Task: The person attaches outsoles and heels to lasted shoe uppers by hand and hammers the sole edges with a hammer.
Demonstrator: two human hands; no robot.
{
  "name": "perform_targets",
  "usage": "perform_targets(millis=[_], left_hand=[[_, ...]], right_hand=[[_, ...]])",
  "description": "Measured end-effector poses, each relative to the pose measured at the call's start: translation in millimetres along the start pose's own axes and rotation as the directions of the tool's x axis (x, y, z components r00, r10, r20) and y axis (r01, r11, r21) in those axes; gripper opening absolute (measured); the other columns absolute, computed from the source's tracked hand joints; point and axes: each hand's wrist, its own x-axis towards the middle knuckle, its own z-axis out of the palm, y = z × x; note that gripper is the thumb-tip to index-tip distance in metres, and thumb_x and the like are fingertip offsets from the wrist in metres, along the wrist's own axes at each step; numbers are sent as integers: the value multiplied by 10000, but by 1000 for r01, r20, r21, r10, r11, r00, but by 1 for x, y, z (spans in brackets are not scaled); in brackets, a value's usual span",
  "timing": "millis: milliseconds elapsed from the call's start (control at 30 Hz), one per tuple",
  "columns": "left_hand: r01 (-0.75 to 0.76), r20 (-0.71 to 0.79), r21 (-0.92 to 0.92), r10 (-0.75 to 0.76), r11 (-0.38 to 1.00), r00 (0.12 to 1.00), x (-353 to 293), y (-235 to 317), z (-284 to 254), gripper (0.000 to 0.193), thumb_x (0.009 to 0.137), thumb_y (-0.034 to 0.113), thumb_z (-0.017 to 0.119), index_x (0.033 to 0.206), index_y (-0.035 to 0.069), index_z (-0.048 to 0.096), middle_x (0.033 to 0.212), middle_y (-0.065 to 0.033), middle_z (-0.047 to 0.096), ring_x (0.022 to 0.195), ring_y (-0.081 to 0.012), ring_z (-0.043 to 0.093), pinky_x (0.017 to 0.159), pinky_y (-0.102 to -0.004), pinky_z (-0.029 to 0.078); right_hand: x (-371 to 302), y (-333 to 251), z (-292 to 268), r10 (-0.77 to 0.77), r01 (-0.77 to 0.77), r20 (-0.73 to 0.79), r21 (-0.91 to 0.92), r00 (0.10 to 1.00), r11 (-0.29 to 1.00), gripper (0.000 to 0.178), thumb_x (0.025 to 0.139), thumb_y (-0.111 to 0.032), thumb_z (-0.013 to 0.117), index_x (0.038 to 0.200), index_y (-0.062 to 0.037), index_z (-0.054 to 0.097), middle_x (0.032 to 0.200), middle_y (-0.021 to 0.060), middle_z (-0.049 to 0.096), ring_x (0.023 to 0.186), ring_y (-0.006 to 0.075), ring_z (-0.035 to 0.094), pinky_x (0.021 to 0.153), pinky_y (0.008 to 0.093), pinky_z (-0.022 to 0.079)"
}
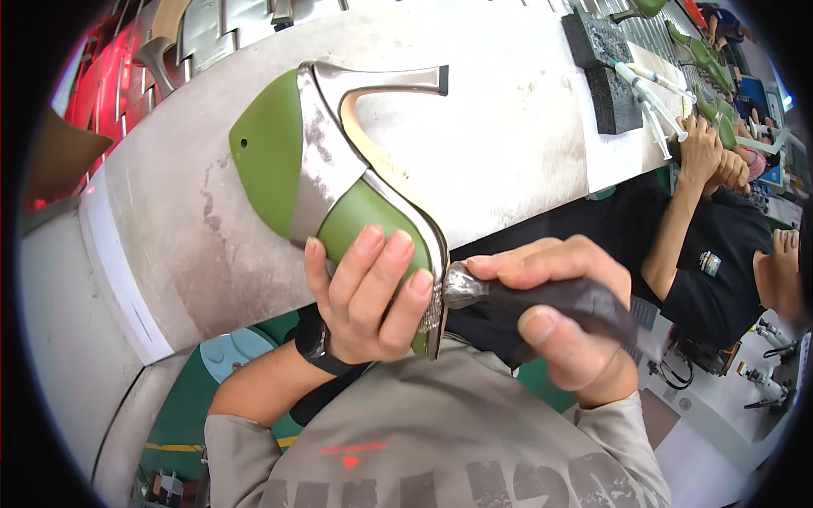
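Observation:
A high-heeled shoe in shiny pewter strips sits over a green shoe last, its sole facing right and its slim heel pointing right at the far end. My left hand is closed around the toe end, fingers over the green last. In my right hand is a hand tool with a rounded metal head and a dark handle. Its head touches or nearly touches the sole edge at the toe, beside my left fingertips. A sparkly strip shows there.
The shoe's heel end lies over a worn pale worktable. At the far right, syringes lie against a black block. A co-worker's hands are nearby. Metal slats with more shoes run along the far side.

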Motion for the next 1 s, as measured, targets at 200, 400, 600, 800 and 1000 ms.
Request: perform_targets(millis=[200, 400, 600, 800, 1000], left_hand=[[-8, 29, 7, 8, 1000, 1000, -3, 0, -4, 305, 1040, 232, 570, 1333, 160, 524, 1334, -81, 628, 1294, -287, 594, 1212, -681, 273], [-19, -1, -7, 19, 1000, 1000, -7, -1, 4, 304, 1041, 292, 516, 1324, 180, 524, 1326, -42, 618, 1321, -246, 566, 1220, -693, 225], [20, -31, -25, -21, 999, 999, -3, 3, 7, 284, 1020, 315, 564, 1282, 209, 542, 1320, 22, 617, 1357, -191, 539, 1238, -674, 187], [35, 61, -171, -24, 985, 998, -8, 4, -7, 294, 991, 340, 643, 1256, 238, 563, 1351, 75, 613, 1373, -119, 527, 1255, -631, 167], [36, 66, -173, -24, 984, 998, -5, 3, -8, 299, 989, 351, 651, 1256, 247, 566, 1335, 89, 624, 1370, -93, 529, 1261, -609, 175]], right_hand=[[52, -35, -8, 389, -382, 39, -128, 920, 915, 358, 801, -214, 764, 979, 83, 672, 999, 291, 751, 961, 327, 754, 917, 405, 591], [111, -43, -13, 565, -548, 178, -139, 805, 825, 337, 800, -180, 735, 988, 95, 680, 980, 262, 761, 899, 261, 744, 861, 356, 594], [139, -33, 3, 534, -495, 191, -219, 823, 841, 312, 827, -163, 713, 994, 98, 675, 998, 261, 763, 920, 270, 748, 897, 364, 595], [126, -33, 17, 433, -412, 164, -148, 887, 899, 243, 960, -77, 693, 1144, 80, 670, 1153, 225, 748, 1086, 215, 707, 989, 358, 548], [155, -41, 24, 429, -379, 199, -246, 881, 892, 241, 938, -112, 703, 1088, 77, 685, 1105, 216, 763, 1013, 199, 714, 923, 328, 563]])
